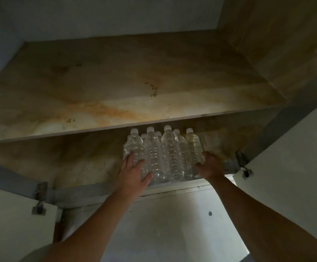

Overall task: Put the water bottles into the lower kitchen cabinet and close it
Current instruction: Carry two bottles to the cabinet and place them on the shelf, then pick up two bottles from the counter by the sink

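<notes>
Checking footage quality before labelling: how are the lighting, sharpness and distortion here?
Head view: cabinet interior dim and grainy, shelf front lit warmer. Head view: water bottles soft, no fine detail. Head view: wide-angle lens stretches the forearms toward the lower corners.

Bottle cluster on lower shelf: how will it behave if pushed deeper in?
The bottle cluster seems full, so probably heavy. With left hand and right hand flanking it, it likely slides as a block. Tall, narrow bottles may tip if pushed high. Ribbed walls probably flex.
</notes>
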Available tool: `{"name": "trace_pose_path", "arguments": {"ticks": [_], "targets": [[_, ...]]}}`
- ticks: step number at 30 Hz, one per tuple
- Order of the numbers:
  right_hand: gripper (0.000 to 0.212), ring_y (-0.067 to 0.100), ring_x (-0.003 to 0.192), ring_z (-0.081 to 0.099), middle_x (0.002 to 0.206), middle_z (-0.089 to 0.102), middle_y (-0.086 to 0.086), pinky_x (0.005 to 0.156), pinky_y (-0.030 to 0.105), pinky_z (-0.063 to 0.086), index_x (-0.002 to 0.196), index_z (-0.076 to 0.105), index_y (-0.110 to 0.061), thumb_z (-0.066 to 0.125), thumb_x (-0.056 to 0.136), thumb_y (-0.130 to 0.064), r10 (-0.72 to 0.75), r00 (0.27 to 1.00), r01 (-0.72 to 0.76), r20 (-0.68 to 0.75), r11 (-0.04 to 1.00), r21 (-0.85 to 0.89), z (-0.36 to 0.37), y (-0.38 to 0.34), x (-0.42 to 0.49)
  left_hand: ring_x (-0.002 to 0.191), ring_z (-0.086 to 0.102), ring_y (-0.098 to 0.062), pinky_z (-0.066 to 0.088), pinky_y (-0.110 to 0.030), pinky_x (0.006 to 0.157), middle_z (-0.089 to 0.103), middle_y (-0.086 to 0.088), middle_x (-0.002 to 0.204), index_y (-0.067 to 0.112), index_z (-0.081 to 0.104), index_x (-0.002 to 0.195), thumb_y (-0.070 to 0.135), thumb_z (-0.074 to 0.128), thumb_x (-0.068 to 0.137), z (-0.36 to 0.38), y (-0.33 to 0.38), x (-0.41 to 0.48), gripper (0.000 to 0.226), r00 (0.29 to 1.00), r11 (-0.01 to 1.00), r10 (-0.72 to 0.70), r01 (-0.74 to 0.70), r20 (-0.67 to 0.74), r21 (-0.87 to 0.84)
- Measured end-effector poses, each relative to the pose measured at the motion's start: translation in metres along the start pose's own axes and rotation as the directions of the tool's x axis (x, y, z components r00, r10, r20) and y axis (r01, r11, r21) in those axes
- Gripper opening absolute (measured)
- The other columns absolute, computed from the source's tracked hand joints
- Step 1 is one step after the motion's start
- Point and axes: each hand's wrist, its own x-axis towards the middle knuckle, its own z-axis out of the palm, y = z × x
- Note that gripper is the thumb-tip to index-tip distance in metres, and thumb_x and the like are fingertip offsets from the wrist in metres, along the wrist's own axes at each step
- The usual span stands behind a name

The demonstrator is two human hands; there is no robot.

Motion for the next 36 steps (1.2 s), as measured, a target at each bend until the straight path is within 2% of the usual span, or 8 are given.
{"name": "trace_pose_path", "arguments": {"ticks": [4,10,14,17,22,26,31,36], "targets": [[0.053,0.028,0.113,0.061,0.136,0.061,0.012,0.09,0.035,0.049,0.141,0.049,-0.01,0.063,0.096,-0.035,0.014,0.971,-0.013,0.24,1.0,-0.004,-0.02,-0.008,-0.011,0.156,0.005,-0.026,0.02,-0.045,0.124,0.003,-0.003,0.171,0.026,0.032,0.158,0.063,0.045,0.097,-0.014,0.003,-0.006,0.073,0.992,0.999,-0.033,0.037,0.125,-0.03],[0.064,0.026,0.138,0.048,0.152,0.05,0.007,0.11,0.033,0.04,0.152,0.042,-0.016,0.056,0.098,-0.047,-0.003,0.949,0.026,0.317,0.997,-0.068,-0.08,-0.036,-0.124,0.134,0.05,-0.03,0.04,-0.041,0.107,0.054,-0.007,0.148,0.023,0.054,0.143,0.071,0.021,0.086,-0.082,0.027,-0.083,0.082,0.965,0.98,-0.155,0.124,0.213,0.154],[0.056,0.022,0.135,0.051,0.145,0.057,0.003,0.109,0.033,0.041,0.15,0.044,-0.022,0.05,0.1,-0.047,-0.031,0.939,0.079,0.343,0.989,-0.125,-0.16,-0.065,-0.218,0.122,0.06,-0.03,0.045,-0.037,0.1,0.064,-0.009,0.136,0.018,0.057,0.139,0.062,0.014,0.084,-0.181,0.069,-0.138,0.083,0.96,0.97,-0.12,0.06,0.253,0.234],[0.056,0.022,0.127,0.056,0.135,0.063,0.002,0.101,0.034,0.047,0.15,0.044,-0.024,0.048,0.1,-0.049,-0.057,0.948,0.118,0.315,0.977,-0.18,-0.24,-0.1,-0.278,0.117,0.063,-0.03,0.048,-0.038,0.094,0.068,-0.009,0.129,0.017,0.063,0.132,0.058,0.022,0.086,-0.269,0.114,-0.167,0.074,0.96,0.964,-0.091,0.018,0.266,0.265],[0.05,0.023,0.124,0.053,0.132,0.063,-0.001,0.098,0.035,0.048,0.142,0.051,-0.023,0.045,0.099,-0.049,-0.146,0.962,0.194,0.232,0.96,-0.201,-0.371,-0.171,-0.372,0.084,0.072,-0.031,0.056,-0.038,0.071,0.077,-0.007,0.093,0.013,0.077,0.1,0.05,0.043,0.088,-0.418,0.185,-0.217,0.051,0.984,0.968,0.063,-0.101,0.167,0.23],[0.051,0.021,0.134,0.046,0.143,0.056,-0.004,0.103,0.037,0.046,0.145,0.047,-0.023,0.044,0.1,-0.048,-0.255,0.947,0.291,0.196,0.938,-0.189,-0.447,-0.219,-0.452,0.095,0.07,-0.024,0.053,-0.037,0.081,0.075,0.002,0.107,0.019,0.076,0.108,0.05,0.042,0.094,-0.513,0.223,-0.268,0.049,0.981,0.961,0.169,-0.185,0.093,0.207],[0.052,0.021,0.131,0.051,0.139,0.059,-0.004,0.103,0.037,0.047,0.139,0.055,-0.02,0.048,0.095,-0.047,-0.34,0.94,0.34,0.033,0.925,-0.169,-0.474,-0.252,-0.519,0.11,0.064,-0.023,0.052,-0.041,0.092,0.07,0.001,0.123,0.018,0.069,0.125,0.054,0.033,0.098,-0.564,0.238,-0.305,0.057,0.968,0.943,0.241,-0.251,0.071,0.217],[0.059,0.018,0.138,0.043,0.149,0.052,-0.007,0.111,0.034,0.04,0.148,0.046,-0.021,0.045,0.098,-0.052,-0.257,0.962,0.24,-0.091,0.957,-0.164,-0.47,-0.245,-0.568,0.116,0.062,-0.023,0.051,-0.042,0.092,0.068,-0.001,0.127,0.018,0.069,0.123,0.058,0.03,0.099,-0.576,0.243,-0.321,0.061,0.931,0.906,0.357,-0.365,0.077,0.216]]}}
